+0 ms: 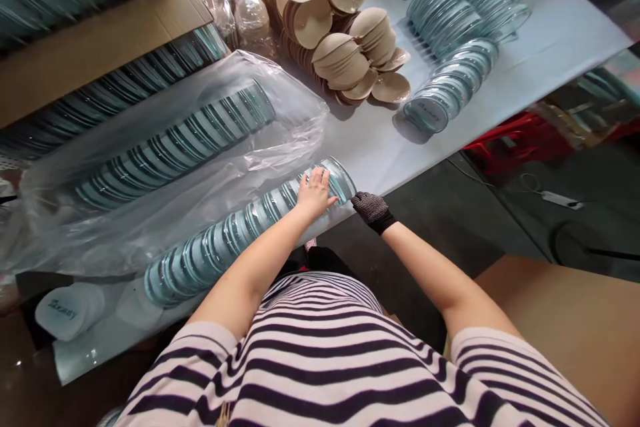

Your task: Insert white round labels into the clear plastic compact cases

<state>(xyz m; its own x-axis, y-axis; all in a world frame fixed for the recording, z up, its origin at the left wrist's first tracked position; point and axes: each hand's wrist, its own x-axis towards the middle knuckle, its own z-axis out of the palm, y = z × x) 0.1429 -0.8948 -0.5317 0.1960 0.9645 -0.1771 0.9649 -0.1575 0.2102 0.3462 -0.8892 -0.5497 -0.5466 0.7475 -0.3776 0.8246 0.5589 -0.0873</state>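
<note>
A long row of clear, teal-tinted round plastic dishes (pixel 220 245) lies on its side along the table's near edge. My bare left hand (pixel 315 191) rests on top of the row near its right end, fingers spread. At that end, my right hand (pixel 371 208), in a black dotted glove, has its fingers closed at the rim of the end dish (pixel 343 180). The fingertips are partly hidden, so the exact grip is hard to see. Behind this row, a second row of similar dishes (pixel 180 147) lies in a clear plastic bag (pixel 295 107).
Stacked beige oval cups (pixel 340 57) stand at the back middle. More clear dishes (pixel 450 83) lie to the right on the white table (pixel 550 47). A cardboard box (pixel 110 33) is at upper left, white printed discs (pixel 67 310) at lower left, and another carton (pixel 565 320) at lower right.
</note>
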